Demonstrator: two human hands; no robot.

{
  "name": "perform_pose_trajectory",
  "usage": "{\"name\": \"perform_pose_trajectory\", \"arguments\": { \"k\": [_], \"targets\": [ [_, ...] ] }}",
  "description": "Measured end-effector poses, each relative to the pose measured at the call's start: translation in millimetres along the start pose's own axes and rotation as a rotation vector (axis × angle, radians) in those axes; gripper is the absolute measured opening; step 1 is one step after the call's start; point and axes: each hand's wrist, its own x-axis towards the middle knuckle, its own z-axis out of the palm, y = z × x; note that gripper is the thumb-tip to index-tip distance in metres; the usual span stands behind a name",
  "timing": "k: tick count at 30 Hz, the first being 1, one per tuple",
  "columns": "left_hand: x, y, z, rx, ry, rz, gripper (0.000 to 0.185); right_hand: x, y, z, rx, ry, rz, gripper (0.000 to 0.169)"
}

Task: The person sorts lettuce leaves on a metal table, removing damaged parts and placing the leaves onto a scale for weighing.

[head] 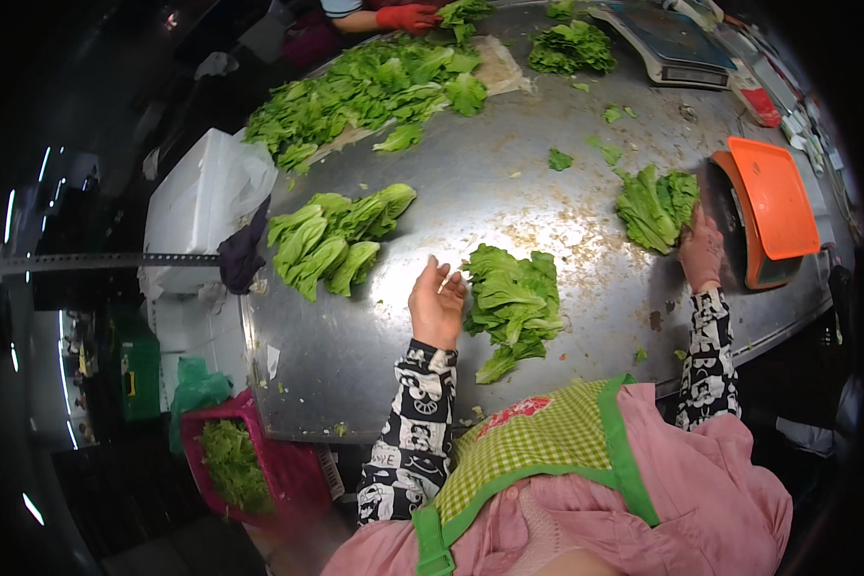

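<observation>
My left hand [438,306] is palm up with its fingers apart and slightly curled, holding nothing. Just to its right lies a pile of green lettuce leaves [511,299] on the metal table [590,345]. My right hand [700,248] rests against the right edge of another lettuce bunch [655,205]; whether its fingers close on the leaves is hidden. An orange weighing scale [774,198] with a flat pan stands to the right of that hand. Left of my left hand lies a third group of leafy heads [335,241], loosely stacked.
Across the table, a person's red-gloved hand [408,19] touches lettuce beside a long leaf heap [374,86]. A second scale [666,43] stands at the far right. White foam boxes [191,191] line the left edge. Below it sits a magenta crate [295,471] holding greens.
</observation>
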Motion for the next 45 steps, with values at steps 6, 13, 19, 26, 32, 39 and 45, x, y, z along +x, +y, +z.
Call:
{"name": "perform_pose_trajectory", "arguments": {
  "k": [6, 13, 19, 26, 32, 39, 45],
  "targets": [
    [80.2, 59.6, -37.6, -0.422, 0.252, -0.012, 0.047, -16.3, -2.1, -16.4, 0.143, 0.241, -0.080, 0.052],
    [141.8, 97.7, -82.8, -0.201, 0.351, -0.016, 0.033, -65.2, -76.4, -47.4, 0.727, 0.017, -0.284, 0.041],
    [46.8, 50.6, -33.8, -0.266, 0.161, -0.064, 0.032, -95.3, -122.2, -77.3, 0.794, -0.209, -0.451, 0.041],
    [-48.5, -6.9, -8.3, -0.107, -0.585, -0.174, 0.032, -113.2, -183.8, -109.6, 1.174, -0.694, -0.368, 0.051],
    [-70.9, -12.6, 4.1, 0.155, -0.637, -0.145, 0.048, -129.8, -210.4, -121.3, 1.235, -0.494, -0.689, 0.063],
    [-91.7, -17.3, 30.5, -0.068, -0.710, -0.226, 0.055, -132.5, -209.6, -105.9, 1.108, 0.031, -0.752, 0.056],
    [-88.7, -30.7, 40.7, -0.100, -0.537, -0.201, 0.057, -131.1, -201.1, -102.1, 1.196, 0.065, -0.795, 0.052]
  ]
}}
